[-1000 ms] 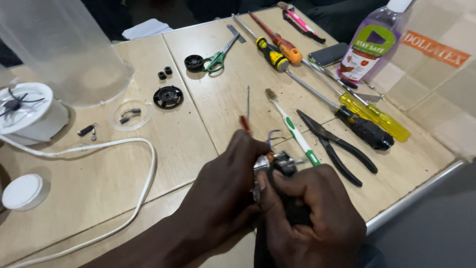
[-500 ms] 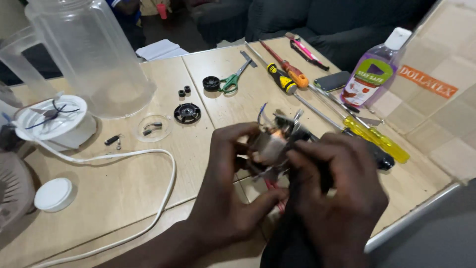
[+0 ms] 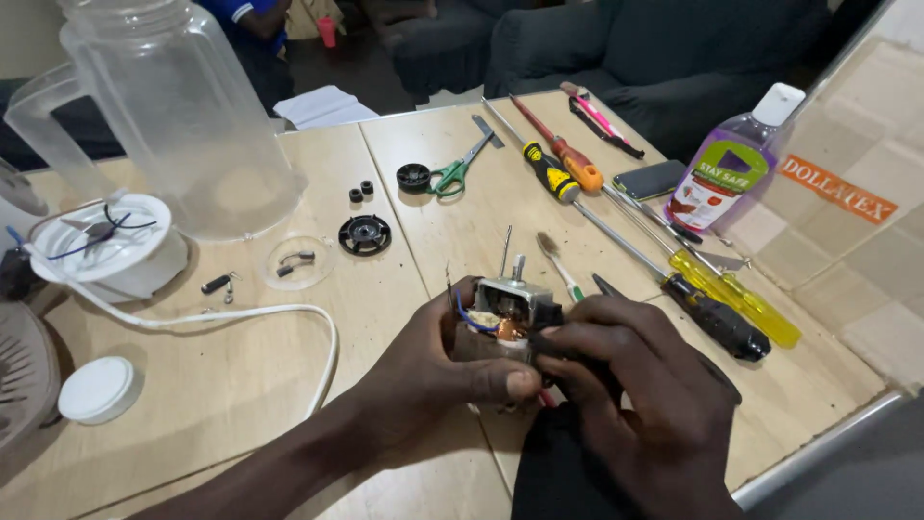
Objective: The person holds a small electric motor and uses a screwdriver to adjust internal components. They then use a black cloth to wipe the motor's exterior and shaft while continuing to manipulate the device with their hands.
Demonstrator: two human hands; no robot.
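Two hands meet over the near middle of the pale wooden worktop (image 3: 241,404), both closed on a small electric motor with a grey metal frame, copper windings and blue wires (image 3: 502,318). The left hand (image 3: 438,371) cups the motor from the left and underneath, thumb pressed along its lower edge; the right hand (image 3: 640,404) clamps it from the right, fingers curled over a black part at its side. The motor is held just above the worktop — its thin shaft points up and away. Just beyond it lies a toothbrush with a white and green handle (image 3: 558,268), and to the right a black-handled screwdriver (image 3: 717,323) beside a clear yellow-handled one (image 3: 736,300). Farther back are a black-and-yellow screwdriver (image 3: 549,171) and an orange-handled one (image 3: 576,164), green-handled scissors (image 3: 454,173), a dark phone (image 3: 651,179) and a clear bottle of purple liquid with a white cap (image 3: 731,173). To the left stand a large clear plastic jug (image 3: 188,125) and a white round appliance base (image 3: 106,246), its white cord (image 3: 250,313) looping across the worktop; a black round toothed part (image 3: 365,234) and a white round cap (image 3: 95,389) lie well apart.
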